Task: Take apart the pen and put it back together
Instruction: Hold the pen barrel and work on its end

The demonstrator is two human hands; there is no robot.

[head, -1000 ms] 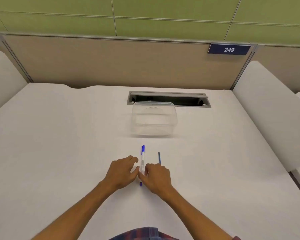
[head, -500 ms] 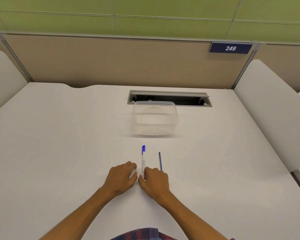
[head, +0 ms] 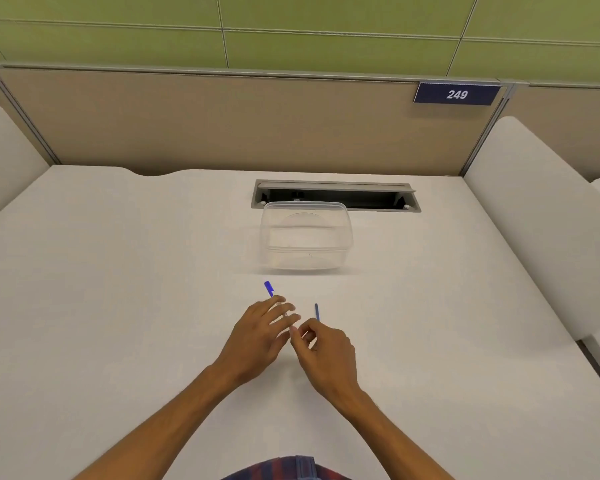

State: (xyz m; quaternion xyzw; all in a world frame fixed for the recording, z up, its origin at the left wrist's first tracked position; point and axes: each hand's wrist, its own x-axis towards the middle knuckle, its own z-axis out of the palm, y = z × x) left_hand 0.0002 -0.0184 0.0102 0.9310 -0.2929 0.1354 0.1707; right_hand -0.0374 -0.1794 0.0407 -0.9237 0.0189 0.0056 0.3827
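My left hand [head: 257,336] holds the white pen barrel, whose blue end cap [head: 269,288] sticks out past the fingertips, tilted up and to the left. Most of the barrel is hidden under my fingers. My right hand [head: 326,351] is pinched at the barrel's near end, thumb and forefinger together; what it grips is too small to tell. A thin blue refill [head: 317,312] lies on the white table [head: 118,289] just beyond my right hand, pointing away from me.
A clear plastic container [head: 306,235] stands on the table beyond the pen. Behind it is a grey cable slot [head: 336,195] in the desk. White padded dividers [head: 541,216] flank the desk, and a beige partition closes the back.
The pen lay flat on the table between my hands; now my left hand has lifted it and turned it leftward. My right hand has risen to its near end.
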